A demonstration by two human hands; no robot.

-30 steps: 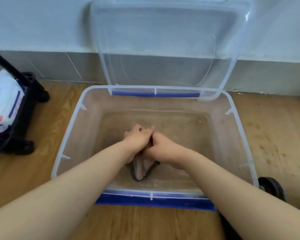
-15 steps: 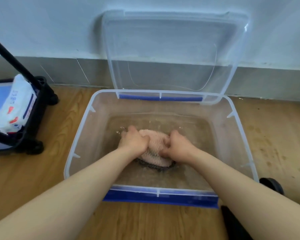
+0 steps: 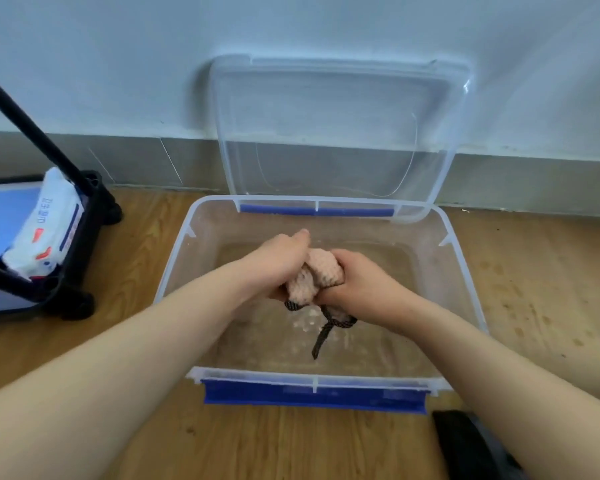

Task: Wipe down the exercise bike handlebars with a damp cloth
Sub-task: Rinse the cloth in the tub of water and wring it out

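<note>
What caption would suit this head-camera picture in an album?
Left hand and right hand wring a pink cloth over shallow water in a clear plastic bin.

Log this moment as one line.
left hand: grips cloth | right hand: grips cloth | cloth: bunched, above water in tub | lid: upright at wall | handlebars: not in view

Indoor room — wood floor (image 3: pixel 146 244), plastic tub (image 3: pixel 312 396)
</note>
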